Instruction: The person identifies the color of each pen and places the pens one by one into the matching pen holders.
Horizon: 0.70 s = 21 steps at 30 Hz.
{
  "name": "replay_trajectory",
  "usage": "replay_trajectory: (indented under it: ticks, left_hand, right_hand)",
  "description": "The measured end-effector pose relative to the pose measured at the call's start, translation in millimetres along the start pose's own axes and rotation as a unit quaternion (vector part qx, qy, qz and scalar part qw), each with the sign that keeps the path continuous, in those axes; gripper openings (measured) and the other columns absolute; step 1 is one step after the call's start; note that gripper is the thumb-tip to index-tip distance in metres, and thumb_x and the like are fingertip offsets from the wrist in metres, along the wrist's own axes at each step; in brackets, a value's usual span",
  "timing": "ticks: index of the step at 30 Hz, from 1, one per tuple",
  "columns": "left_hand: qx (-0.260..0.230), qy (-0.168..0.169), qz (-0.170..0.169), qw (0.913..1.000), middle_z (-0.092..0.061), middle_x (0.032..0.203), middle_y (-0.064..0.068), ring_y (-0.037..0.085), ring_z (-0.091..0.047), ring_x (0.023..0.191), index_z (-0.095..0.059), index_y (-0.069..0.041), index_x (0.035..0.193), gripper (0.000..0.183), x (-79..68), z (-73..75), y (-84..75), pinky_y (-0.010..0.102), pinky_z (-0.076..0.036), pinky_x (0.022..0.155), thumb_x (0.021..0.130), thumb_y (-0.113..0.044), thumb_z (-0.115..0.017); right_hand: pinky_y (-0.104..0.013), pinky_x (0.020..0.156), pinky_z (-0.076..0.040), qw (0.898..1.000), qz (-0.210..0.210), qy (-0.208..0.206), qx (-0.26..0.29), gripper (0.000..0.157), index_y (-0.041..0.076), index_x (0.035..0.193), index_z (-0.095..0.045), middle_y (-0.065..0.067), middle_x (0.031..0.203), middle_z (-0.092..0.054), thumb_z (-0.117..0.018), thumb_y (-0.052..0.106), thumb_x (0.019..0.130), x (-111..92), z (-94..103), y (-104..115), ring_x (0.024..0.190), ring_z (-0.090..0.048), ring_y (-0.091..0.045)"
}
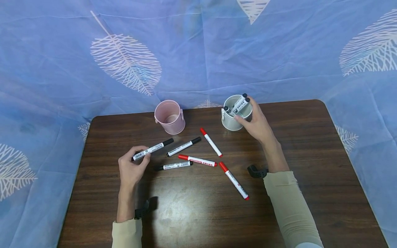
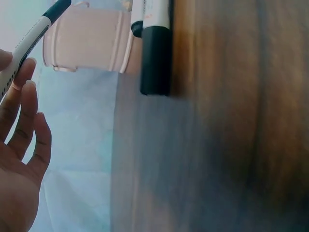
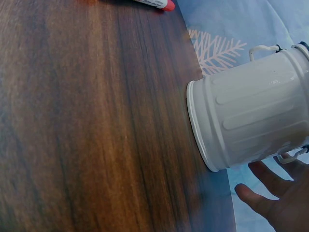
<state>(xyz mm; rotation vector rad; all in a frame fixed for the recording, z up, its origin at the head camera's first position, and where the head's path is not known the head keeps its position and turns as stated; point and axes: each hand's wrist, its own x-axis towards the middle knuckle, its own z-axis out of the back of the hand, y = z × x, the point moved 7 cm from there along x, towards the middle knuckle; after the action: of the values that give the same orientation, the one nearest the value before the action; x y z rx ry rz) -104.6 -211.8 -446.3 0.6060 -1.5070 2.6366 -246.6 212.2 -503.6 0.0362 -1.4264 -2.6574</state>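
My left hand (image 1: 131, 167) pinches a black-capped whiteboard marker (image 1: 152, 151) between thumb and fingers, its cap pointing up and to the right. In the left wrist view this marker (image 2: 29, 46) slants upward, the other fingers loosely extended. My right hand (image 1: 255, 122) is at the white bucket (image 1: 232, 123), thumb by the front rim and forefinger by the right side, spread wide apart. Several black-capped markers (image 1: 239, 105) stand tilted inside that bucket. The right wrist view shows loosely spread fingers (image 3: 263, 205) beside the bucket wall; its rim lies outside that view.
A pink bucket (image 1: 174, 128) stands at the table's back left. Between the hands lie two black-capped markers, one higher (image 1: 183, 147) and one lower (image 1: 177, 165), plus red-capped ones: upper (image 1: 212, 144), middle (image 1: 200, 161) and lower (image 1: 235, 182). A blue leaf-print cloth (image 1: 186, 62) hangs behind.
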Motion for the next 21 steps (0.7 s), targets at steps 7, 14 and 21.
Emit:
replay_trajectory:
  ticks: [7,14,21]
  left_hand:
    - [-0.011,0.005,-0.012,0.9999,-0.073,0.088,0.008,0.021,-0.055,0.068,-0.074,-0.004,0.097,0.021,10.3,-11.6,16.4,0.022,-0.041,0.063,0.080,0.007,-0.075]
    - [-0.042,-0.001,-0.025,0.9988,-0.073,0.089,0.003,0.021,-0.055,0.068,-0.075,-0.009,0.098,0.019,24.3,-19.0,11.1,0.027,-0.040,0.060,0.083,0.001,-0.074]
    - [-0.069,0.001,-0.047,0.9965,-0.071,0.087,0.015,0.013,-0.057,0.072,-0.071,0.005,0.095,0.016,33.1,-25.2,-27.9,0.020,-0.043,0.067,0.080,0.011,-0.071]
  right_hand:
    - [-0.063,0.111,-0.024,1.000,-0.003,0.003,0.004,0.089,0.022,0.160,-0.013,-0.012,0.159,-0.024,-0.070,0.036,0.093,-0.2,-0.1,-0.6,0.145,-0.025,-0.033]
    - [-0.064,0.111,-0.023,1.000,-0.012,0.006,0.004,0.090,0.021,0.160,-0.011,-0.013,0.160,-0.023,-0.069,0.036,0.093,-0.7,-1.4,-2.2,0.146,-0.024,-0.035]
    - [-0.064,0.110,-0.025,1.000,-0.012,0.001,0.003,0.091,0.024,0.160,-0.011,-0.011,0.160,-0.024,-0.069,0.042,0.092,0.3,-0.5,-2.9,0.145,-0.026,-0.033]
